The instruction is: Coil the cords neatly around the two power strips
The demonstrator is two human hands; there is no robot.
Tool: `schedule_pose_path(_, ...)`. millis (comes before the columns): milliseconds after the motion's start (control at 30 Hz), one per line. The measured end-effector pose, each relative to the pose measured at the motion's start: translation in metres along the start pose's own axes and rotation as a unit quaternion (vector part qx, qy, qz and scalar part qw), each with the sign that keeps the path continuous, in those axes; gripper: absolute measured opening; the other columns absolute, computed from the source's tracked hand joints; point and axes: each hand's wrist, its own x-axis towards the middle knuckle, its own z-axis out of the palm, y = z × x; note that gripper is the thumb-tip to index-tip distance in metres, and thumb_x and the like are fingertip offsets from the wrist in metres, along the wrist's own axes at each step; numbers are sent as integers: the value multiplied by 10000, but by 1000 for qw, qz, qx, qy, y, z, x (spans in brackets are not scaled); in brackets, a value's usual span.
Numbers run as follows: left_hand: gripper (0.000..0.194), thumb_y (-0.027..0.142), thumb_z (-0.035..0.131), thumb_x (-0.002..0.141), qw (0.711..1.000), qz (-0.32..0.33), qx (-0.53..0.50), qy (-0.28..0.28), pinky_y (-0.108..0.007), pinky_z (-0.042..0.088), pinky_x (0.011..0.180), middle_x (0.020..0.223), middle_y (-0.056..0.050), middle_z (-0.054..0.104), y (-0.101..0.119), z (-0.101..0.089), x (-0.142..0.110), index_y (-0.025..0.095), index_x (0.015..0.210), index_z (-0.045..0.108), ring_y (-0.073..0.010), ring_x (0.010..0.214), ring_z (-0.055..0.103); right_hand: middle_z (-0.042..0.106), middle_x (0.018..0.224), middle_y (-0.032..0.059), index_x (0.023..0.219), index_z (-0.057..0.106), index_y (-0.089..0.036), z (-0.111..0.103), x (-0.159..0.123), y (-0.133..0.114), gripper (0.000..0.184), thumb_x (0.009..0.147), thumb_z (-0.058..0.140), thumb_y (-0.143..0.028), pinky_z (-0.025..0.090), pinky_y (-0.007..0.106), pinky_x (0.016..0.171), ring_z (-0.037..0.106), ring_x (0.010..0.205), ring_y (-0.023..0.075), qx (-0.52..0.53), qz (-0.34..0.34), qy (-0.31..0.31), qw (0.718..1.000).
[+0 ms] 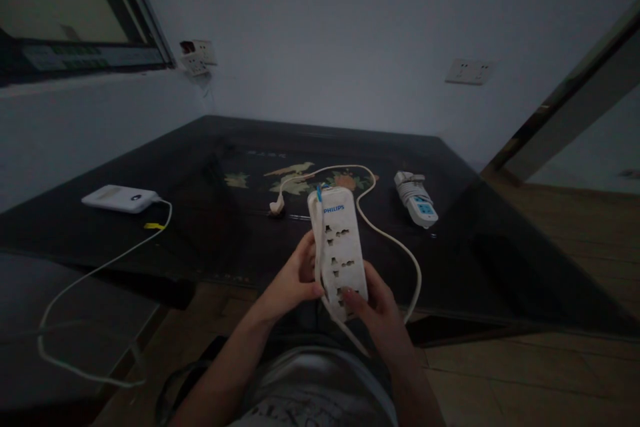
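Observation:
Between my two hands is a white Philips power strip [345,247], held upright above the table's near edge with its sockets facing me. My left hand [295,273] grips its left side, the thumb pressing on the white cord [319,253] that runs along that side. On the lower right, my right hand [377,300] is closed round the strip, its thumb over the bottom sockets. More of the cord loops across the table to its plug [277,205]. A blue tie [320,192] shows at the strip's top end.
A dark glossy table [480,240] stands against the wall. On its right lies a second power strip [417,200] wrapped in its cord. At left is a white power bank-like device [121,199] with a cable [95,270] hanging off the edge. Wall sockets [469,71] sit behind.

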Motion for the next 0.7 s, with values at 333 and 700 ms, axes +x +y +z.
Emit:
schedule_pose_path(333,581,381,832,599,996,-79,-19,27,-353,510,855,1119,-137,677,-12,1,-8,149,1091,628,-271,994,646,640,1214,90,1240,556,-193,2,-1,-2,401,887,525,-383,465,401,941,605,1094,250,-169,11,-97,981)
schedule_pose_path(700,555,459,811,605,964,-55,-110,235,-283,531,763,968,-101,704,-19,16,2,126,996,603,-201,853,674,693,1013,103,1182,598,-189,7,1,11,355,885,530,-372,501,362,750,669,846,253,-471,-81,39,877)
